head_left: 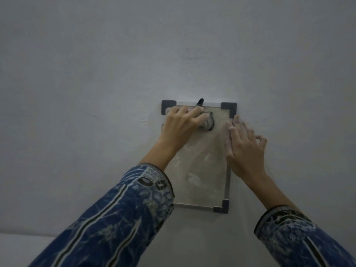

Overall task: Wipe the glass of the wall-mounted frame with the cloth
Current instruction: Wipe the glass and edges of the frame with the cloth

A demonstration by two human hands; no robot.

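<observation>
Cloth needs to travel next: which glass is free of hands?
Free: the lower glass between the left sleeve and the right frame edge. Crowded: the top, where the left hand presses the cloth and the right hand braces.

A plain grey wall carries everything here. A glass-fronted frame with dark corner pieces hangs flat against it, upright.
</observation>
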